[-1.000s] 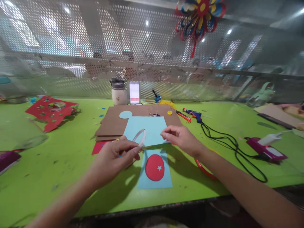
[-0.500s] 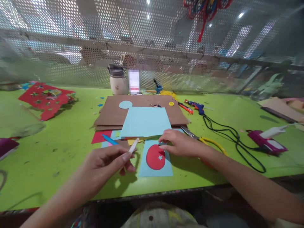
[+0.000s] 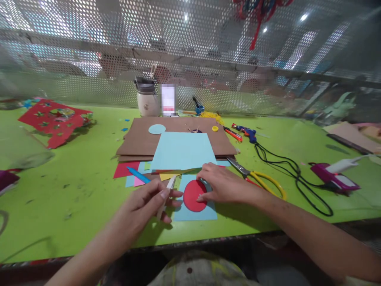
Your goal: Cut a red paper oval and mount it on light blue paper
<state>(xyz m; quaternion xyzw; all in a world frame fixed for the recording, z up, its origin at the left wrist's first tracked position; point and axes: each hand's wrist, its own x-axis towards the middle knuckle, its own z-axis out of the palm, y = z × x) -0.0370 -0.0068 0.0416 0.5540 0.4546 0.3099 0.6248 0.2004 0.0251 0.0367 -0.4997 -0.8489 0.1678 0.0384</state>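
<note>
Near the front of the counter [image 3: 89, 190], a red disc [image 3: 192, 198] is lying on a light blue rectangle [image 3: 184, 216]. The right hand [image 3: 223, 184] is resting over the disc's right side, half-curled, its thumb on the face and its other fingers bending at the far edge; whether it is really pinching the disc, I cannot tell. The thumb is partly covering a small pale shape [image 3: 201, 194]. Just left of the disc, the left hand [image 3: 149, 200] is holding a narrow white strip [image 3: 170, 182] between thumb and forefinger, one end pointing upward.

Light, even pressure is probably serving best here, since a thin disc is likely bending under a hard push. A thumb dragging sideways would be risking the pale shape's edges. Gripping the strip without crushing it is probably keeping it straight.

As for lettering, the phone [image 3: 168, 99] is showing only a pixelated screen. The bottle [image 3: 147, 104] beside it is bearing a brown mark too small for reading. Neither the glue gun [image 3: 249, 134] nor the purple power strip [image 3: 330, 178] is showing a legible brand.
</note>
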